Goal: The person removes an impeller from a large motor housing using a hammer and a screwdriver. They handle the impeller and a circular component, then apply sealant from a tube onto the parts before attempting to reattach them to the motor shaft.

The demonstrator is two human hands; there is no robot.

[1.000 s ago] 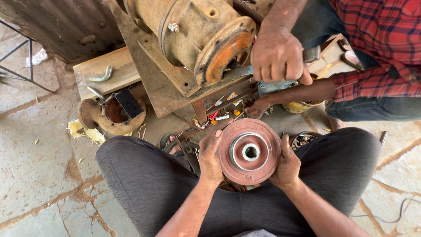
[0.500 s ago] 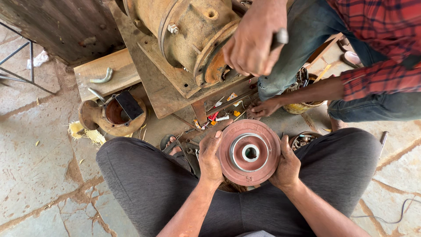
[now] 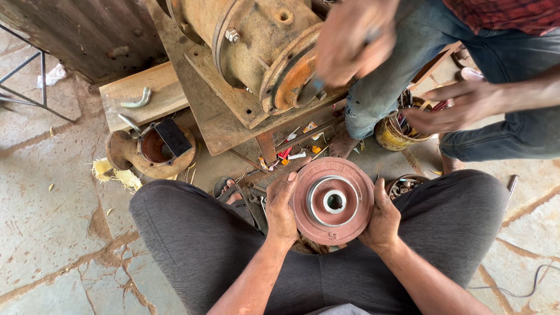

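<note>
Between the knees, a round reddish-brown cast-metal disc with a raised silver hub [image 3: 332, 200] is gripped at its rim by both hands: the left hand [image 3: 282, 205] is closed on its left edge, the right hand [image 3: 382, 220] on its right. Just beyond it, a rusty cylindrical motor housing [image 3: 256, 41] lies on a wooden board [image 3: 151, 87], where a co-worker's blurred hand [image 3: 350, 38] is seen.

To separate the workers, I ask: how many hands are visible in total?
4. Left hand and right hand grip the red disc; the other person's blurred hand and second hand above.
</note>
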